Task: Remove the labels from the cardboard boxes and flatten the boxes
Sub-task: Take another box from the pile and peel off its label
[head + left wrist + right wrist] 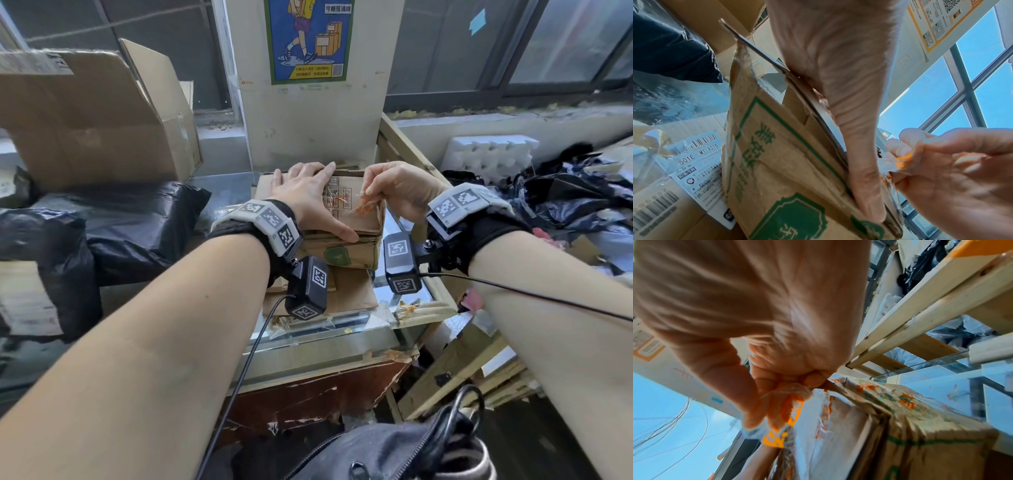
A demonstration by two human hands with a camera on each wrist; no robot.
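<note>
At the centre of the head view, my left hand [308, 195] lies flat on top of a stack of flattened cardboard boxes [346, 253], fingers straight and spread, thumb pressed along the near edge of the top sheet. The left wrist view confirms the thumb lies along that edge of the brown, green-printed cardboard. The stack rests on a glass counter top [308, 339] in the middle of the frame.

Just right of the left hand, my right hand [394, 192] pinches a strip of clear tape with orange print [364, 207], fingers curled round it. The strip runs from the fingertips down to the right part of the top sheet. In the right wrist view the tape [791, 412] is bunched between thumb and fingers.

An open cardboard box [92, 116] stands at upper left, above black plastic bags [113, 226]. A white shipping label with barcode [701, 164] shows at lower left of the left wrist view.
</note>
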